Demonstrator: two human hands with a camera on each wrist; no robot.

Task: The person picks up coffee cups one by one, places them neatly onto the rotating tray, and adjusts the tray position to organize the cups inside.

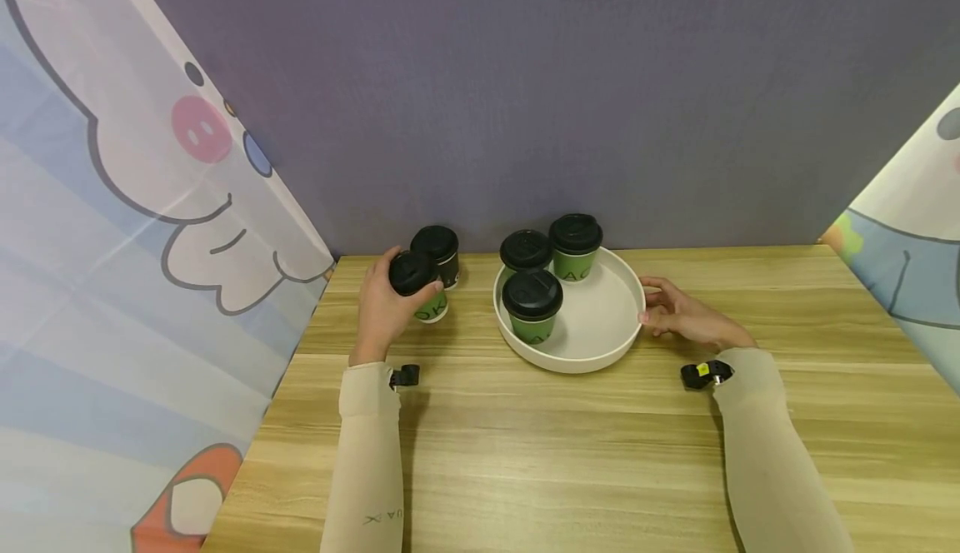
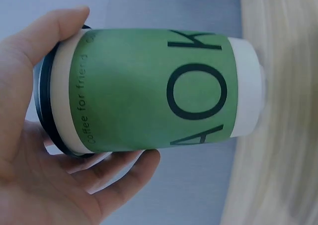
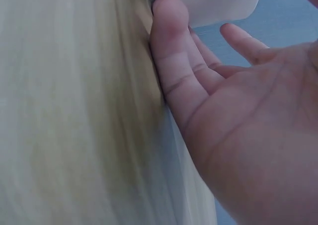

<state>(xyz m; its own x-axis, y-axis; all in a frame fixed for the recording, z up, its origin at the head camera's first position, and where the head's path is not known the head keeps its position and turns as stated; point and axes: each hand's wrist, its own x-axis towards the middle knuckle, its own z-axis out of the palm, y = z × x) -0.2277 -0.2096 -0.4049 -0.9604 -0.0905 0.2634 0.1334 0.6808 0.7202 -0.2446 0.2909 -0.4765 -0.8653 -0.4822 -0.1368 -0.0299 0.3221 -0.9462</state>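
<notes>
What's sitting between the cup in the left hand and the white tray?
Nothing: in the head view, only bare wooden table separates the held cup from the tray. The second loose cup stands behind.

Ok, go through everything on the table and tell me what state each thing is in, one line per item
Left hand: grips a lidded green cup, lifted off the table.
Held green cup: upright, black lid on.
Black-sleeved cup: stands on the table, lidded.
Three green cups: upright in the tray, lidded.
White round tray: flat on the table.
Right hand: fingers relaxed, touching the tray rim.
</notes>
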